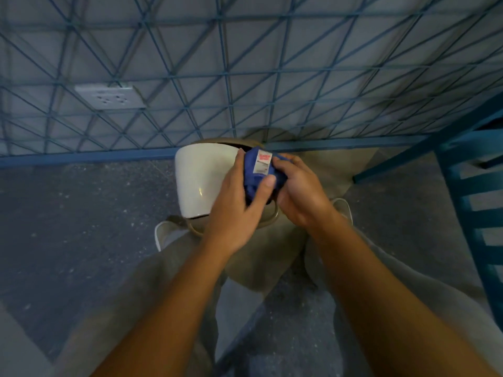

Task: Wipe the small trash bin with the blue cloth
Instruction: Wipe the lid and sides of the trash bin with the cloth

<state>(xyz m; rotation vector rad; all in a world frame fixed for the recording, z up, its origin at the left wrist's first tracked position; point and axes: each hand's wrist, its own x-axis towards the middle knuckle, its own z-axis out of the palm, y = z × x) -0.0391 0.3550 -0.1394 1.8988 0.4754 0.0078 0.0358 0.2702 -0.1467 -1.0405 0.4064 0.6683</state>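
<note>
Centre: blue cloth (254, 183) with white-and-red label (264, 160); at its 9 o'clock, small trash bin (201, 180), cream-lidded, tan-bodied. At 12 o'clock, grey wall (313, 58) under blue triangular lattice (229, 77). Speckled dark-grey floor (68, 213); at 3 o'clock, teal chair (476, 186).

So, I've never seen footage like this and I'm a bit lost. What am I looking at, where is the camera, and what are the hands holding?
There is no machine here: these are a person's own two bare hands. The single picture comes from a camera worn on the head and looking down, so both arms reach in from the bottom edge. The left hand and right hand together grip a bunched blue cloth with a small label on it. Just under and beyond them is the bin, white and tan, on a grey speckled floor. Behind it is a wall with a blue lattice and a socket. A blue chair stands at the right.
</note>
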